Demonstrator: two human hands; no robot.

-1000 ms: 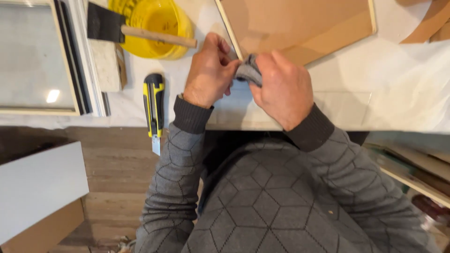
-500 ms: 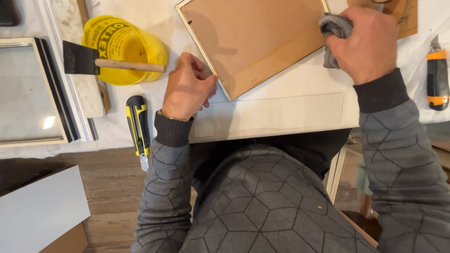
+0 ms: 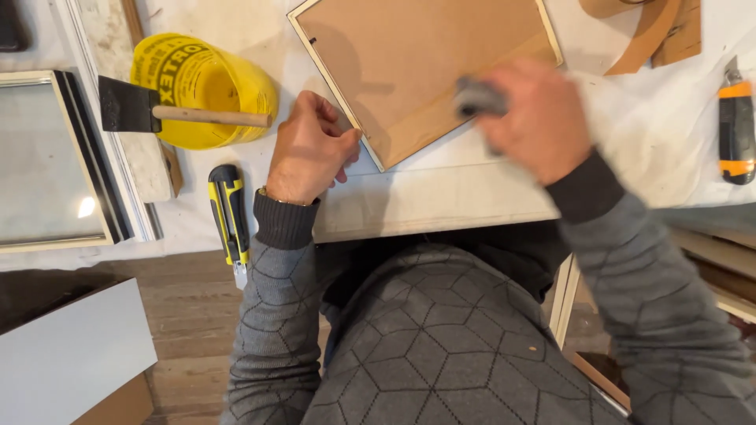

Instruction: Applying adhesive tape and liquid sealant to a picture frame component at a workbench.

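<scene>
Round yellow tub (image 3: 201, 86) w/ black print label, upper left on table.

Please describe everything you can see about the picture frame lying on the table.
The picture frame lies face down and turned at an angle on the white-covered table. A thin pale wooden rim surrounds a brown board backing. The left hand rests against its lower left edge; the right hand, blurred, presses a grey cloth on the backing.

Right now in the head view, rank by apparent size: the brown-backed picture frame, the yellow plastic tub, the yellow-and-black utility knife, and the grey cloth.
1. Brown-backed picture frame, partly cut off.
2. Yellow plastic tub.
3. Yellow-and-black utility knife.
4. Grey cloth, blurred and mostly hidden in the right hand, so its full size is unsure.
</scene>
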